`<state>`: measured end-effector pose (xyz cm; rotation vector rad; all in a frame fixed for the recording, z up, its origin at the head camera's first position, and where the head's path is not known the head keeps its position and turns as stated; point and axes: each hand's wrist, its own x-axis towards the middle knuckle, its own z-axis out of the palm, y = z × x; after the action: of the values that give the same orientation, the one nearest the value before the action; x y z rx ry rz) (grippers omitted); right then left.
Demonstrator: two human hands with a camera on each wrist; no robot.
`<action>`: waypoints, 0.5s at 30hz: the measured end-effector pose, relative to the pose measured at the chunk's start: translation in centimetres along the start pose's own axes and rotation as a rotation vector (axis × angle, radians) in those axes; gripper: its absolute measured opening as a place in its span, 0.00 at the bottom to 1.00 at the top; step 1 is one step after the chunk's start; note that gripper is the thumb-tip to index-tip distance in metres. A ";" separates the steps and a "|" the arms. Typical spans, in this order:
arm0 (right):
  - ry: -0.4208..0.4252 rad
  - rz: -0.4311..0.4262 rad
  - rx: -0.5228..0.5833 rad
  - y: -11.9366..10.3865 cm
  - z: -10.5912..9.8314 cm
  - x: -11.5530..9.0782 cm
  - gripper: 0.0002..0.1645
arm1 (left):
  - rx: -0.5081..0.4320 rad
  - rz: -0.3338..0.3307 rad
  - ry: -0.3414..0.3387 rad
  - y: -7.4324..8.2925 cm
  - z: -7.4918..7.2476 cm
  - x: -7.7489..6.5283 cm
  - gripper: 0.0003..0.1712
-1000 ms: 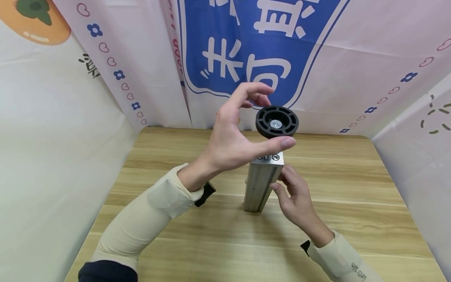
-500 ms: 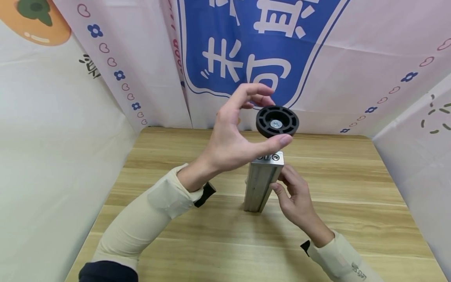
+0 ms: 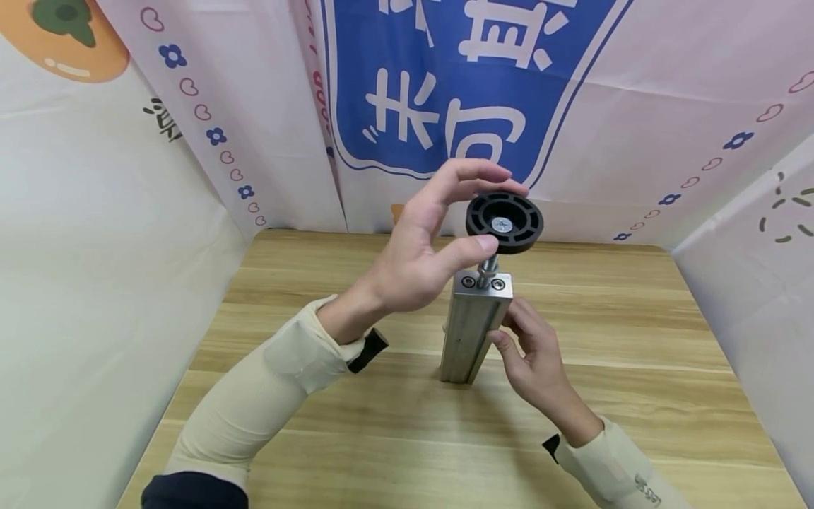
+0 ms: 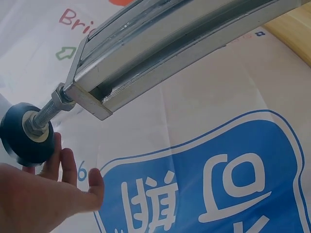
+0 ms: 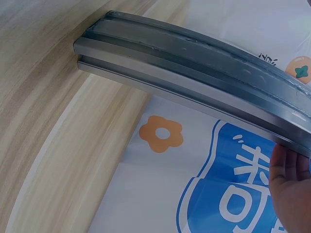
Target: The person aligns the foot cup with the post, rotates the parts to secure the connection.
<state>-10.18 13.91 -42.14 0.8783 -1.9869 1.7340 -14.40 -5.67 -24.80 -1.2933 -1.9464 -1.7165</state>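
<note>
An aluminium profile [image 3: 469,339] stands upright on the wooden table in the head view. A threaded rod [image 4: 46,114] rises from its end plate, with a hex nut [image 4: 62,97] close to the plate. On the rod's top sits a black levelling foot [image 3: 504,225], a ribbed round disc with a screw at its centre. My left hand [image 3: 416,247] holds the foot by its rim, thumb on the near edge and fingers at the far side. Lower down, my right hand [image 3: 534,357] grips the profile's right side; some of its fingers are hidden behind it.
The wooden table [image 3: 610,410] extends around the profile to both sides. Behind it hangs a printed cloth [image 3: 591,155] with a blue sign, and pale cloth walls [image 3: 95,247] enclose the sides.
My left thumb has slid back leftward along the foot's near edge, and the fingers have shifted right along its far side. The foot has tilted slightly; the right hand has stayed put.
</note>
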 end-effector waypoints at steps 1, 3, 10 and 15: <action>0.000 -0.003 0.002 0.0 0.0 0.0 0.22 | -0.012 -0.001 -0.015 0.0 0.0 0.0 0.29; 0.000 -0.005 0.003 0.1 0.0 0.0 0.22 | -0.029 -0.002 -0.037 0.0 0.0 0.0 0.29; -0.004 -0.004 -0.006 0.1 -0.1 -0.1 0.23 | 0.045 -0.017 -0.010 0.4 0.1 0.0 0.32; -0.012 -0.007 -0.002 0.2 -0.1 -0.2 0.22 | 0.147 -0.051 0.080 0.7 0.1 -0.1 0.36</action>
<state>-10.19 14.05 -42.36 0.8965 -1.9904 1.7264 -13.81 -5.68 -24.46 -1.1164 -2.0327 -1.5883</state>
